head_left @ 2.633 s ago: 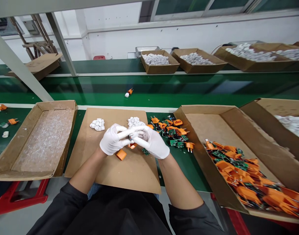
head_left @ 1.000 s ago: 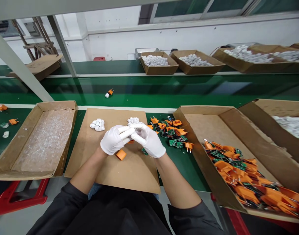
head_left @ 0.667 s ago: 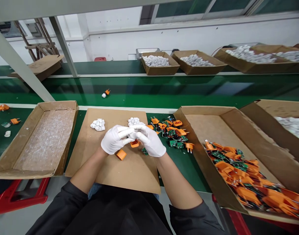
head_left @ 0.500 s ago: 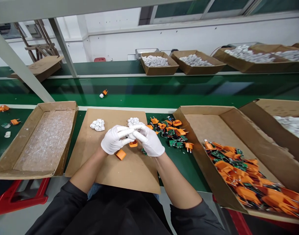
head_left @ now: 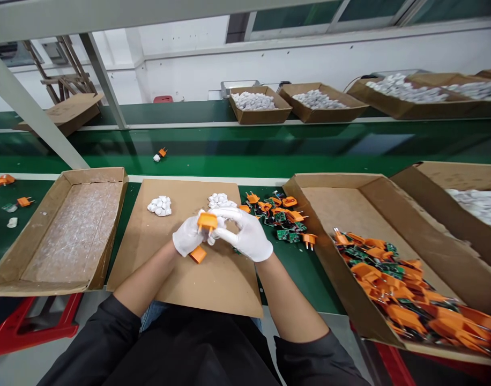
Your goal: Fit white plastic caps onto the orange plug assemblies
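Observation:
Both my hands wear white gloves and meet above a cardboard sheet [head_left: 197,289]. My left hand [head_left: 187,236] is closed around an orange plug housing [head_left: 207,221], its two pins pointing down toward me. My right hand [head_left: 247,234] has its fingers and thumb closed at the right side of the same plug; whether something white is also between the fingers, I cannot tell. Just below lies a loose orange shell [head_left: 198,254] on the sheet. One cluster of small white pieces [head_left: 160,206] sits to the left, another white cluster [head_left: 221,200] just behind my right hand.
Right of the sheet lie orange plugs with green circuit boards [head_left: 283,214], beside a carton [head_left: 318,257] holding many more. A shallow carton [head_left: 104,252] stands at left. Beyond runs a green conveyor [head_left: 229,150] carrying a small orange-and-white part [head_left: 160,155]. Boxes of white pieces [head_left: 255,102] line the back.
The orange plug, low and mostly covered by my hands before, is now raised in view between them. My left hand has shifted slightly right. The part on the conveyor has moved left.

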`<state>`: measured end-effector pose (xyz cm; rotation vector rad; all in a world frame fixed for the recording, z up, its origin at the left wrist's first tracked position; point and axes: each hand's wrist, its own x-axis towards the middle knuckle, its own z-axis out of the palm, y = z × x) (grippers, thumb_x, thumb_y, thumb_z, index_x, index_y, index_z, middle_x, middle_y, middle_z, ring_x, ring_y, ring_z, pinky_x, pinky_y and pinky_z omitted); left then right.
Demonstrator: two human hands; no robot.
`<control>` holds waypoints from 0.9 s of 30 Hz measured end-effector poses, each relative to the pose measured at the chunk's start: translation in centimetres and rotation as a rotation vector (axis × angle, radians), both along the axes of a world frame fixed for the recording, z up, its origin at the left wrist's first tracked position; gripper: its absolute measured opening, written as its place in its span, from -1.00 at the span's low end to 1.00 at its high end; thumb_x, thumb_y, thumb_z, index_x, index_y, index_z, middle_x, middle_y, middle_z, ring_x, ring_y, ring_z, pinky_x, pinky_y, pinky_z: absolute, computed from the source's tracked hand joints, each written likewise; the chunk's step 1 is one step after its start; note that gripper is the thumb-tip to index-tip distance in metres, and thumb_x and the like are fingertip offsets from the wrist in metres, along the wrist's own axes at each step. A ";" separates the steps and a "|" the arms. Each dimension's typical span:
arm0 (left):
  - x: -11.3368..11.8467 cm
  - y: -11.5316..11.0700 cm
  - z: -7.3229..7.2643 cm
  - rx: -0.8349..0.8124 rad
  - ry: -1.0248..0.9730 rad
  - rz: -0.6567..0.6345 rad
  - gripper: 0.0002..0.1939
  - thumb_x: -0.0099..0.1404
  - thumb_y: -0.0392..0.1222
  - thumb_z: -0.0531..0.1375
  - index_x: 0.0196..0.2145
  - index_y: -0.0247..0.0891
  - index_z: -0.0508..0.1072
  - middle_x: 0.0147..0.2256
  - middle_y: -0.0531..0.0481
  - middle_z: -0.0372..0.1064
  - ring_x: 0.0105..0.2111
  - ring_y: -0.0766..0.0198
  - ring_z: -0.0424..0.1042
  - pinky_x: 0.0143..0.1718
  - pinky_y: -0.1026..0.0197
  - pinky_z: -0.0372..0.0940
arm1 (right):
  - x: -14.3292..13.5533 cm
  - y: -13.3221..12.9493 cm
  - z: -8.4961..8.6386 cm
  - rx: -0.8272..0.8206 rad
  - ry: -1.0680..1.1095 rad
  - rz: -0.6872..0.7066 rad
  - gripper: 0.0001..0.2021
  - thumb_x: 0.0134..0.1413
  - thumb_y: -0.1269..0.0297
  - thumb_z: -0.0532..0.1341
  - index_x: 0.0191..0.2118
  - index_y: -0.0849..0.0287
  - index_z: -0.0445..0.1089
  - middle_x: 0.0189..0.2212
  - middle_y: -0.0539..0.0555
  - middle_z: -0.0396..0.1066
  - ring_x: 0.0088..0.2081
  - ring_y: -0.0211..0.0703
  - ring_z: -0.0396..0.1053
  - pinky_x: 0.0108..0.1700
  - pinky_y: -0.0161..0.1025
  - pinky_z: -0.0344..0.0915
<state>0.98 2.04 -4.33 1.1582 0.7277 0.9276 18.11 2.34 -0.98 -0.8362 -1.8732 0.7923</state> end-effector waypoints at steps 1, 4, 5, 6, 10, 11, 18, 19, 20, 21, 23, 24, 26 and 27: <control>0.2 0.0 0.0 -0.075 -0.050 -0.022 -0.41 0.16 0.38 0.10 -0.45 -0.28 0.40 -0.49 -0.10 0.45 -0.56 0.28 0.39 -0.49 0.15 0.37 | -0.1 0.0 -0.1 0.028 0.019 -0.071 -0.81 0.01 0.19 0.32 -0.19 0.00 0.50 -0.23 0.08 0.55 -0.11 0.06 0.47 0.05 0.07 0.33; 0.5 0.0 0.6 -0.213 -0.131 -0.058 -0.52 0.09 0.26 0.26 -0.42 -0.29 0.40 -0.42 -0.11 0.48 -0.44 0.22 0.47 -0.39 0.15 0.39 | -0.3 0.1 -0.1 0.098 0.017 -0.220 -0.88 -0.04 0.19 0.34 -0.32 0.01 0.45 -0.34 0.06 0.52 -0.22 0.03 0.46 -0.04 0.02 0.36; 0.5 0.0 0.9 -0.221 -0.135 -0.068 -0.52 0.07 0.25 0.27 -0.41 -0.29 0.41 -0.43 -0.11 0.47 -0.41 0.19 0.49 -0.37 0.14 0.39 | -0.3 0.1 -0.1 0.109 -0.007 -0.235 -0.89 -0.04 0.18 0.34 -0.37 0.01 0.43 -0.36 0.06 0.51 -0.24 0.02 0.46 -0.06 0.01 0.36; 0.4 -0.1 1.1 -0.213 -0.127 -0.071 -0.50 0.06 0.27 0.27 -0.41 -0.29 0.41 -0.44 -0.11 0.47 -0.39 0.18 0.49 -0.36 0.14 0.39 | -0.4 0.2 0.0 0.115 -0.034 -0.234 -0.89 -0.03 0.18 0.34 -0.39 0.01 0.41 -0.38 0.06 0.50 -0.25 0.02 0.45 -0.07 0.00 0.36; 0.2 -0.1 1.5 -0.145 -0.015 0.009 -0.42 0.07 0.37 0.20 -0.43 -0.30 0.42 -0.45 -0.09 0.46 -0.42 0.22 0.46 -0.38 0.16 0.37 | -0.7 0.4 0.0 0.109 -0.117 -0.128 -0.87 -0.05 0.18 0.34 -0.39 0.01 0.38 -0.37 0.07 0.47 -0.21 0.04 0.43 -0.03 0.02 0.35; 0.1 -0.1 1.5 -0.139 0.010 0.024 -0.41 0.08 0.38 0.19 -0.42 -0.31 0.42 -0.45 -0.09 0.46 -0.42 0.23 0.45 -0.38 0.17 0.37 | -0.7 0.4 -0.1 0.109 -0.120 -0.108 -0.87 -0.05 0.19 0.34 -0.37 0.02 0.38 -0.35 0.07 0.47 -0.21 0.04 0.43 -0.03 0.02 0.35; -0.6 0.1 2.6 -0.119 0.226 0.076 -0.38 0.12 0.40 0.11 -0.47 -0.32 0.39 -0.49 -0.05 0.37 -0.48 0.30 0.37 -0.42 0.21 0.33 | -1.0 0.7 -0.7 0.267 -0.225 -0.069 -0.92 0.07 0.29 0.27 -0.43 0.05 0.41 -0.37 0.05 0.50 -0.24 -0.02 0.43 -0.11 -0.07 0.37; -0.8 0.1 3.0 -0.097 0.271 0.090 -0.41 0.11 0.37 0.13 -0.49 -0.32 0.38 -0.49 -0.02 0.35 -0.49 0.34 0.34 -0.43 0.23 0.30 | -1.1 0.7 -0.8 0.308 -0.253 -0.065 -0.92 0.08 0.31 0.26 -0.42 0.06 0.41 -0.37 0.06 0.50 -0.26 -0.04 0.43 -0.14 -0.10 0.37; -0.9 0.0 3.4 -0.083 0.318 0.078 -0.44 0.10 0.34 0.17 -0.52 -0.31 0.36 -0.51 0.02 0.32 -0.50 0.36 0.31 -0.43 0.25 0.28 | -1.1 0.7 -0.9 0.345 -0.278 -0.065 -0.93 0.09 0.32 0.25 -0.41 0.08 0.42 -0.35 0.07 0.51 -0.27 -0.06 0.44 -0.17 -0.13 0.37; -0.9 0.0 3.7 -0.079 0.358 0.068 -0.47 0.09 0.30 0.20 -0.55 -0.30 0.33 -0.54 0.05 0.29 -0.52 0.37 0.28 -0.44 0.26 0.25 | -1.2 0.6 -1.0 0.377 -0.295 -0.067 -0.95 0.10 0.32 0.25 -0.38 0.10 0.43 -0.33 0.08 0.52 -0.27 -0.07 0.44 -0.19 -0.15 0.37; -1.1 0.0 4.1 -0.084 0.399 0.045 -0.51 0.08 0.24 0.23 -0.61 -0.28 0.29 -0.58 0.08 0.24 -0.53 0.39 0.23 -0.44 0.27 0.21 | -1.2 0.5 -1.1 0.410 -0.312 -0.074 -0.97 0.10 0.33 0.25 -0.32 0.12 0.45 -0.29 0.10 0.53 -0.25 -0.08 0.45 -0.19 -0.17 0.38; -1.1 0.0 4.1 -0.089 0.401 0.036 -0.52 0.07 0.21 0.24 -0.62 -0.28 0.28 -0.60 0.08 0.23 -0.54 0.39 0.22 -0.44 0.27 0.20 | -1.2 0.5 -1.1 0.413 -0.318 -0.078 -0.96 0.10 0.33 0.25 -0.31 0.12 0.46 -0.29 0.10 0.54 -0.25 -0.08 0.45 -0.19 -0.17 0.38; -1.1 0.1 4.0 -0.100 0.391 0.018 -0.54 0.07 0.18 0.24 -0.63 -0.28 0.28 -0.61 0.08 0.23 -0.55 0.39 0.22 -0.43 0.27 0.20 | -1.3 0.4 -1.1 0.406 -0.331 -0.083 -0.93 0.12 0.33 0.23 -0.29 0.11 0.47 -0.32 0.09 0.53 -0.27 -0.09 0.45 -0.20 -0.18 0.38; -1.2 0.2 3.8 -0.106 0.389 0.011 -0.54 0.07 0.17 0.25 -0.63 -0.28 0.29 -0.62 0.08 0.24 -0.55 0.38 0.23 -0.43 0.26 0.20 | -1.3 0.3 -1.1 0.403 -0.336 -0.086 -0.92 0.13 0.33 0.22 -0.29 0.10 0.48 -0.33 0.08 0.53 -0.28 -0.10 0.45 -0.21 -0.18 0.38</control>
